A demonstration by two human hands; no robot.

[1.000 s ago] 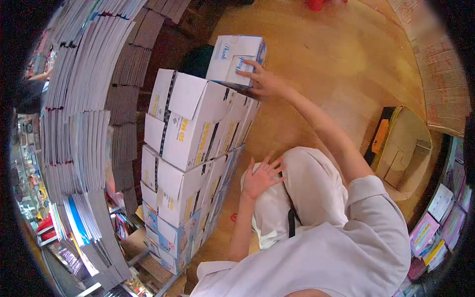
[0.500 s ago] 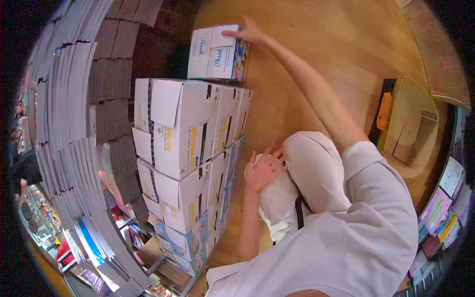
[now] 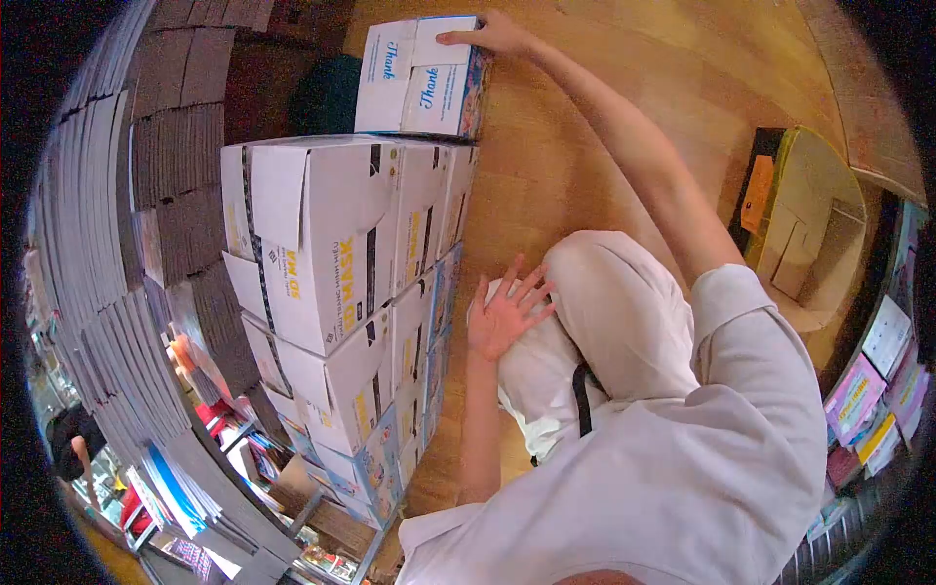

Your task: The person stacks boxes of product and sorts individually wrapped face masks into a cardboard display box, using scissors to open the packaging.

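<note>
My right hand (image 3: 492, 35) grips the upper edge of a white carton printed "Thank" (image 3: 409, 83), its thumb lying on the white face and the other fingers over the corner. The carton has a colourful printed side and stands just beyond a stack of white boxes with yellow lettering (image 3: 351, 214). Blue patterned boxes (image 3: 375, 468) sit low in that stack. My left hand (image 3: 509, 317) rests at my bent knee with its fingers spread, holding nothing.
Tall piles of books or paper (image 3: 83, 224) rise along the left, beside the boxes. A shelf frame (image 3: 297, 517) is at the lower left, with part of another person (image 3: 78, 444) beyond. An open cardboard box (image 3: 809, 234) and colourful packets (image 3: 858, 390) are at right. The floor is wooden (image 3: 604, 78).
The view has shifted, so the stack appears further left and the carton higher. My right hand's fingers, raised and blurred before, now lie over the carton's corner. My left hand stays spread at the knee.
</note>
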